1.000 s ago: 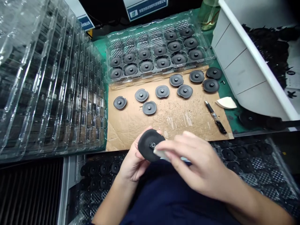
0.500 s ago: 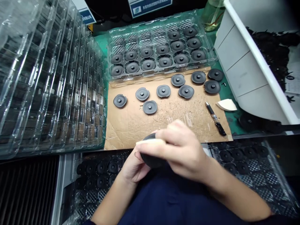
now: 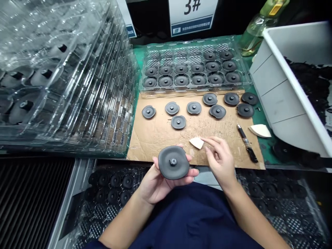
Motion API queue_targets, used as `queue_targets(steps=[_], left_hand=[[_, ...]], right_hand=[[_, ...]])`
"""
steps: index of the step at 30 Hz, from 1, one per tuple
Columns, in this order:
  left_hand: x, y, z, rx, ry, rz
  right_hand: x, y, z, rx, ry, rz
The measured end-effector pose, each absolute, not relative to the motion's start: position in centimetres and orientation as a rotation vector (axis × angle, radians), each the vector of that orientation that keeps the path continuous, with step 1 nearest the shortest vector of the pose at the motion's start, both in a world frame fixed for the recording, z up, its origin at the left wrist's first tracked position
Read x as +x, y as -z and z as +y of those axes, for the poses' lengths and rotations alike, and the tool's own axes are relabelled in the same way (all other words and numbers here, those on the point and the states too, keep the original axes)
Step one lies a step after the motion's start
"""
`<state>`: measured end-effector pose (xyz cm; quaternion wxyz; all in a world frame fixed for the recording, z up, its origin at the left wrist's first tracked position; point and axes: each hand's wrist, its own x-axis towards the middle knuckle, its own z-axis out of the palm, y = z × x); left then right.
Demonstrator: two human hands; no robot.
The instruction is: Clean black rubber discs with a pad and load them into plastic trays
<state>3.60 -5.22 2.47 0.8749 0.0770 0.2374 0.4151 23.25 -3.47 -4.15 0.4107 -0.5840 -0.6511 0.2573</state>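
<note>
In my left hand is a dark grey, rounded plastic disc, gripped by its edges with its small raised hub facing up. My right hand is just right of it over the cardboard sheet, thumb and fingers apart. Its index fingertip is at the corner of a cream sponge wedge; whether they touch, I cannot tell. Several similar discs lie hub up on the cardboard, among them a lone disc at the left and another disc nearer the middle.
A clear compartment tray, partly filled with discs, stands behind the cardboard. Stacked clear trays rise at left. On the right are a pen, a second sponge wedge and a white bin of dark parts. A bottle stands behind.
My right hand has moved away from the disc to the right and opened. The sponge wedge it held now rests on the cardboard. The disc in my left hand now faces up, and the view has shifted.
</note>
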Motion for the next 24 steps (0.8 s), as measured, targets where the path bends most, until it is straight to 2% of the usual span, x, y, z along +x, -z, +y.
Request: queue_targets(steps=[3, 7, 10, 15, 17, 22, 24], left_hand=[[3.8, -2.4, -5.7, 0.324, -0.979, 0.616], [4.4, -1.9, -6.4, 0.926, -1.155, 0.907], [4.7, -1.7, -7.1, 1.272, -1.178, 0.985], [4.6, -2.0, -7.4, 1.714, -1.258, 0.922], [4.4, -1.9, -7.3, 1.724, -1.267, 0.902], [4.1, -1.3, -7.1, 1.219, -0.879, 1.135], [3.9, -1.3, -6.7, 1.204, -0.853, 1.205]], right_hand=[[22.6, 2.6, -5.3, -1.400, -0.703, -1.706], [22.0, 2.2, -7.4, -1.409, -0.716, -1.737], [22.3, 1.4, -8.2, -1.365, -0.621, -1.773], [23.9, -1.4, -7.4, -1.036, -0.404, -2.030], [24.3, -2.0, -6.9, -0.975, -0.367, -2.054], [23.0, -1.5, -7.1, -1.086, -0.574, -1.836], [22.5, -0.6, -7.2, -1.146, -0.586, -1.805]])
